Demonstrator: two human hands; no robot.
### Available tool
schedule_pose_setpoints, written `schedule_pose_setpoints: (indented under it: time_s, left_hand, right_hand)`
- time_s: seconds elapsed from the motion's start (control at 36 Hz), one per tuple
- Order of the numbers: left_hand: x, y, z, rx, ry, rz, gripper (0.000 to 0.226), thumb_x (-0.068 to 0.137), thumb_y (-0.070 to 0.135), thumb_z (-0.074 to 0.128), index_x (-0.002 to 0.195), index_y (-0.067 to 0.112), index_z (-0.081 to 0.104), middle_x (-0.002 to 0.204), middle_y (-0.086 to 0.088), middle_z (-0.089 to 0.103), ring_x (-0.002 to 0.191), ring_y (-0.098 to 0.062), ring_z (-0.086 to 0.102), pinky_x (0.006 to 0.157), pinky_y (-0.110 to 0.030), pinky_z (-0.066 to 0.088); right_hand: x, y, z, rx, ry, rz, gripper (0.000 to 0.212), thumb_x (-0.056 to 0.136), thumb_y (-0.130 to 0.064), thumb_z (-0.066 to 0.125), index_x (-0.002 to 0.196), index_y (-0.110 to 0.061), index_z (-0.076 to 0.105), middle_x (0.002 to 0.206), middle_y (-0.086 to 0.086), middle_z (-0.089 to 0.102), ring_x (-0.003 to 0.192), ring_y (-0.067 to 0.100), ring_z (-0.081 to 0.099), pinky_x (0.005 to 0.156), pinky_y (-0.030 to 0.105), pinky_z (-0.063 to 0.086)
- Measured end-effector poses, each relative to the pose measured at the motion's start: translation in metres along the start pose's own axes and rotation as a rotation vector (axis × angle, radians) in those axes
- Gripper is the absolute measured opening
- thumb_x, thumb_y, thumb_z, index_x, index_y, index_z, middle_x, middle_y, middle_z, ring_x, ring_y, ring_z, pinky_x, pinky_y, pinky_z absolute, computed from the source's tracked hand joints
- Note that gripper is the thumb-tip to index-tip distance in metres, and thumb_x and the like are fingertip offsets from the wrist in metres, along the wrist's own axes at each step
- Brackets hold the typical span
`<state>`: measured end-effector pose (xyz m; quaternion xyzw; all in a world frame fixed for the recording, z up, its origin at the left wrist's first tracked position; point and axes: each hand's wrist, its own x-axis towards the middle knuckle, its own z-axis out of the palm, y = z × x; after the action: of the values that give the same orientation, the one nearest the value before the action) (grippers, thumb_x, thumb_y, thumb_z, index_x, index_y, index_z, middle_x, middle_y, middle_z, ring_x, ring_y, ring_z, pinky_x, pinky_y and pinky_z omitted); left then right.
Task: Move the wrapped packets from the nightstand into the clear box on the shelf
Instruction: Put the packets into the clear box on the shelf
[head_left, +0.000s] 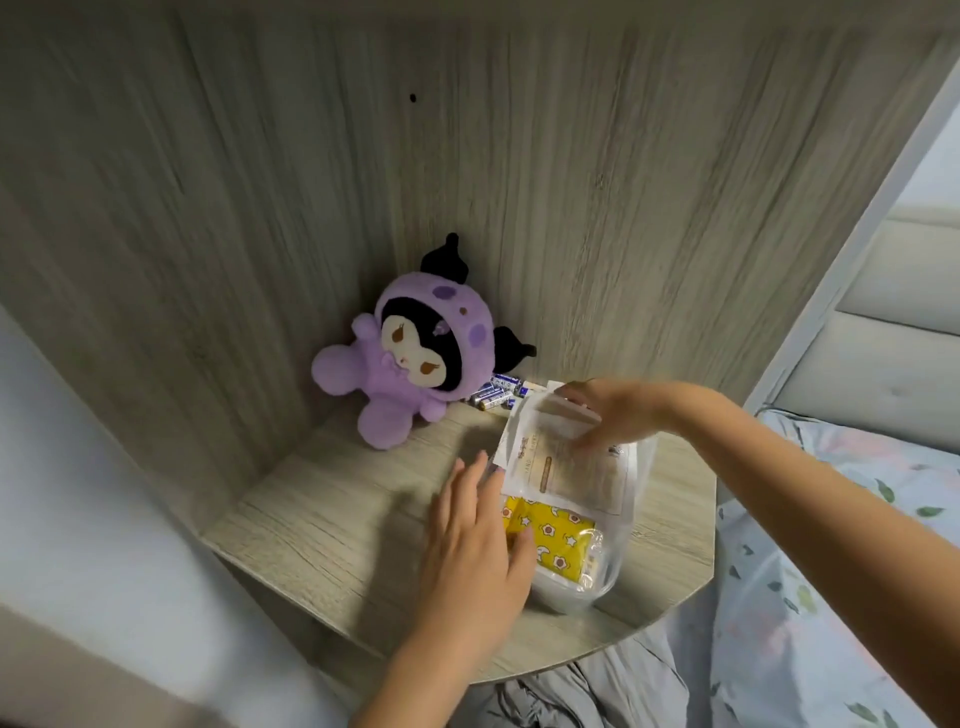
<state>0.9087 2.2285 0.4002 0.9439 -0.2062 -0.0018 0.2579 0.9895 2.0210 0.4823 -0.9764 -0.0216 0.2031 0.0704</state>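
Plush toy (402, 353), purple with black ears, is sitting at centre left of the frame, leaning against the wood-grain back panel of the shelf (322, 525). Batteries (496, 392), a small loose cluster, are lying just right of the toy, touching the back panel.

My left hand (475, 545) is resting at lower centre, palm down, fingers spread apart and gripping nothing; its fingertips are touching the left wall of the clear box (618, 551).

Clear box is standing on the shelf at centre right. Yellow patterned packet (553, 535) is lying flat inside it, in the lower half.

Wrapped packets (563, 467), pale and translucent with printed text, are sitting tilted across the box's upper half, partly above the rim, overlapping the yellow packet's top edge.

My right hand (613, 415) is reaching in from the right, fingers closed on the upper edge of the wrapped packets; motion blur is softening the grip.

Bedding (831, 571), floral, is filling the lower right of the frame. Grey fabric (597, 696) is bunching below the shelf's front edge.
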Motion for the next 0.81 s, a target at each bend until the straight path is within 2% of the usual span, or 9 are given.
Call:
schedule_pose_setpoints:
  time_s: [0.08,0.19,0.28,0.36,0.5,0.58,0.64,0.69,0.81]
  left_hand:
    - [0.016,0.003,-0.004,-0.008,0.041,0.071,0.081,0.082,0.061,0.012,0.153,0.022,0.005,0.16,0.009,-0.004,0.144,-0.005,-0.012,0.121,-0.033,-0.003]
    - [0.048,0.006,-0.011,0.07,-0.092,0.149,0.087,0.092,0.055,0.045,0.151,0.024,-0.011,0.156,0.007,-0.023,0.142,-0.006,-0.023,0.117,-0.031,-0.012]
    - [0.065,0.011,-0.013,0.028,-0.221,0.129,0.087,0.092,0.051,0.05,0.152,0.029,-0.009,0.159,0.004,-0.014,0.146,-0.015,-0.015,0.115,-0.031,-0.012]
    - [0.068,0.018,-0.01,0.107,-0.234,0.147,0.073,0.096,0.048,0.043,0.153,0.031,0.0,0.161,0.0,-0.002,0.148,-0.018,-0.008,0.117,-0.033,-0.009]
    - [0.067,0.02,0.004,0.255,-0.138,0.181,0.062,0.1,0.047,0.032,0.152,0.032,0.004,0.161,-0.004,0.009,0.149,-0.019,-0.004,0.114,-0.032,-0.013]
    - [0.069,0.021,0.009,0.308,-0.137,0.164,0.058,0.102,0.042,0.025,0.153,0.03,-0.001,0.162,-0.006,0.006,0.149,-0.019,-0.006,0.118,-0.037,-0.009]
    - [0.069,0.022,0.011,0.317,-0.131,0.157,0.055,0.103,0.038,0.021,0.153,0.029,-0.003,0.162,-0.005,0.002,0.149,-0.019,-0.008,0.119,-0.038,-0.004]
    - [0.068,0.023,0.012,0.296,-0.114,0.139,0.055,0.104,0.034,0.022,0.152,0.029,-0.002,0.162,-0.004,0.0,0.149,-0.019,-0.007,0.12,-0.038,0.003]
    - [0.064,0.028,0.011,0.268,-0.023,0.094,0.056,0.101,0.031,0.034,0.151,0.034,0.007,0.159,-0.005,0.003,0.144,-0.026,0.017,0.108,-0.037,0.031]
  right_hand:
    - [-0.004,0.001,0.007,0.012,0.054,-0.037,0.068,0.09,-0.03,0.062,0.147,-0.015,0.029,0.144,0.004,0.045,0.123,0.023,0.049,0.102,0.032,0.04]
    - [-0.009,0.012,0.006,0.033,0.079,-0.035,0.049,0.091,-0.024,0.059,0.137,-0.01,0.047,0.133,0.007,0.056,0.11,0.026,0.058,0.096,0.035,0.045]
    - [-0.013,0.018,0.008,-0.026,0.171,-0.047,0.039,0.089,-0.023,0.063,0.124,-0.008,0.06,0.121,0.008,0.065,0.107,0.027,0.061,0.093,0.038,0.048]
    - [-0.021,0.02,0.017,0.055,0.349,-0.074,0.038,0.092,-0.026,0.058,0.12,0.0,0.062,0.118,0.013,0.067,0.107,0.031,0.062,0.092,0.041,0.049]
    - [-0.044,0.022,0.04,0.259,0.438,-0.153,0.058,0.089,-0.042,0.059,0.139,-0.015,0.047,0.134,0.003,0.058,0.11,0.02,0.062,0.095,0.03,0.048]
    - [-0.047,0.017,0.065,0.167,0.379,-0.153,0.066,0.094,-0.052,0.041,0.147,-0.015,0.032,0.152,0.002,0.036,0.14,0.018,0.033,0.112,0.022,0.022]
    - [-0.044,0.013,0.08,0.156,0.413,-0.133,0.087,0.085,-0.07,0.009,0.151,-0.015,0.021,0.158,0.001,0.02,0.147,0.016,0.011,0.115,0.022,0.005]
    - [-0.042,0.011,0.091,0.122,0.457,-0.108,0.096,0.075,-0.068,-0.009,0.152,-0.015,0.013,0.16,0.0,0.012,0.148,0.017,0.004,0.114,0.021,-0.004]
    - [-0.039,0.01,0.095,0.099,0.46,-0.077,0.098,0.072,-0.069,-0.019,0.153,-0.02,0.007,0.161,-0.002,0.005,0.148,0.015,-0.002,0.115,0.024,-0.006]
